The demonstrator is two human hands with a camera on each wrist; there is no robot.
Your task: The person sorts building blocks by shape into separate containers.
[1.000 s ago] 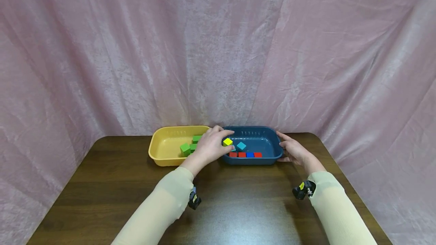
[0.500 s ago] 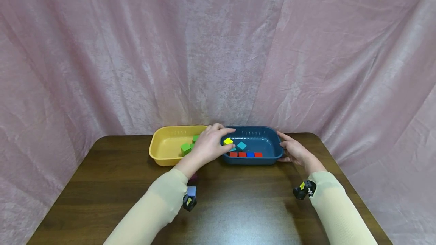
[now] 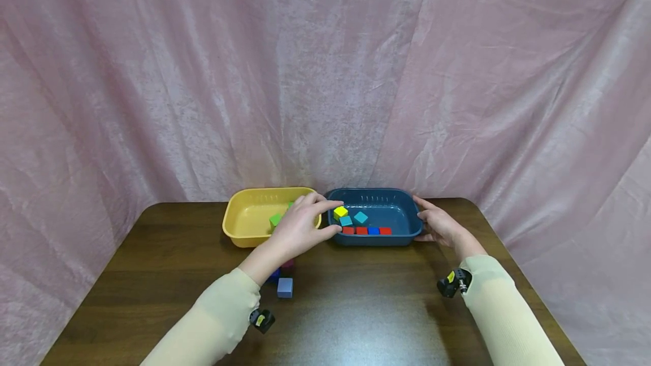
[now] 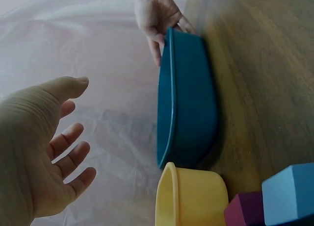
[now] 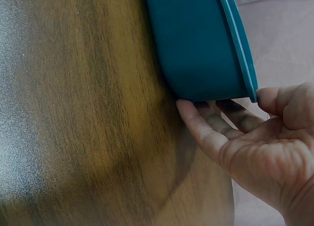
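Note:
My left hand (image 3: 300,227) hovers over the right end of the yellow tray (image 3: 244,242), thumb and forefinger spread apart near the left rim of the blue tray. Nothing lies in its palm in the left wrist view. Inside the blue tray (image 3: 391,241) are a yellow cube (image 3: 341,213), two teal cubes (image 3: 360,217), several red cubes (image 3: 361,231) and a blue cube (image 3: 373,231). Green cubes (image 3: 275,220) sit in the yellow tray, partly hidden behind my left hand. At the blue tray's right end, the fingertips of my right hand (image 3: 441,226) touch the outer wall.
A light blue cube (image 3: 285,288), a dark red cube (image 3: 288,264) and a dark blue cube (image 3: 275,277), partly covered by my forearm, lie on the brown table (image 3: 356,309) before the yellow tray. A pink curtain (image 3: 325,72) hangs behind the table.
My left hand has drawn back to the left and nearer, away from the yellow cube, uncovering cubes on the table. My right hand has stayed against the blue tray.

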